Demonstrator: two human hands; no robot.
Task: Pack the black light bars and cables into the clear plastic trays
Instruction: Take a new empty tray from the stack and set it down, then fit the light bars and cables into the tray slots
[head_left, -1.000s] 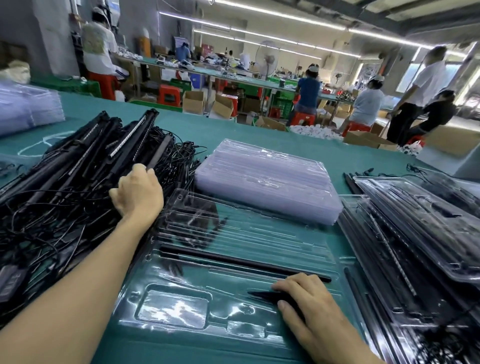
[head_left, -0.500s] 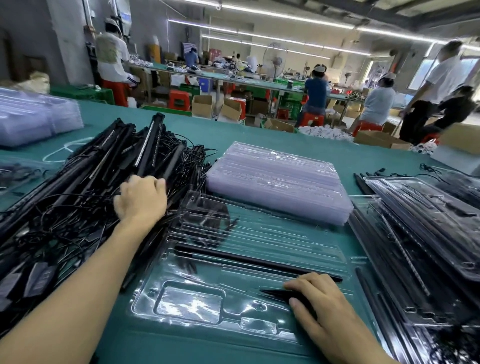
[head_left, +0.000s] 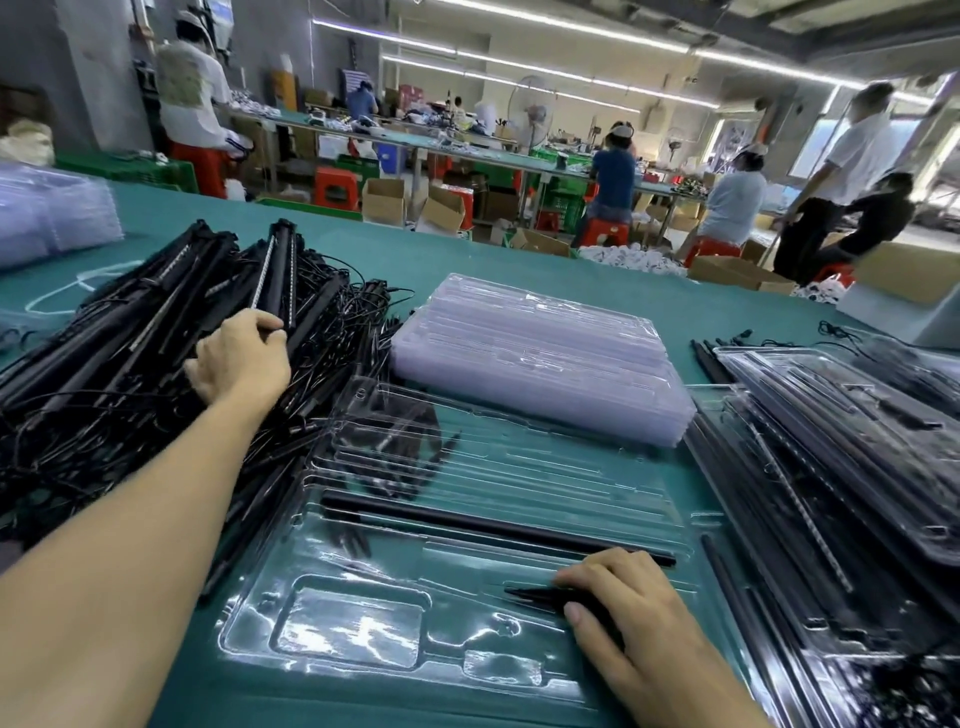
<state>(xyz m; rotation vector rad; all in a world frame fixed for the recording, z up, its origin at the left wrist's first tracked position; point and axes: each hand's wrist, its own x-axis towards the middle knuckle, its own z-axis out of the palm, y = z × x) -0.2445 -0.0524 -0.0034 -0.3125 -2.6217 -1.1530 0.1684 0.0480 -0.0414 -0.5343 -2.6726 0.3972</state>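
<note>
A clear plastic tray (head_left: 363, 629) lies open on the green table in front of me. One black light bar (head_left: 467, 525) lies across its middle slot. My right hand (head_left: 628, 618) rests on the tray's right part and holds a short black piece (head_left: 540, 594) down in a lower slot. To the left is a big heap of black light bars and tangled cables (head_left: 119, 374). My left hand (head_left: 241, 358) reaches into that heap, fingers curled round a bar on top.
A stack of empty clear trays (head_left: 540, 353) sits behind the open tray. Filled trays (head_left: 831, 467) are piled at the right. More clear trays (head_left: 47, 218) lie far left. Other people work at benches beyond the table's far edge.
My left hand has shifted a little farther up the heap and closed its fingers on a bar. My right hand has stayed on the black piece in the tray.
</note>
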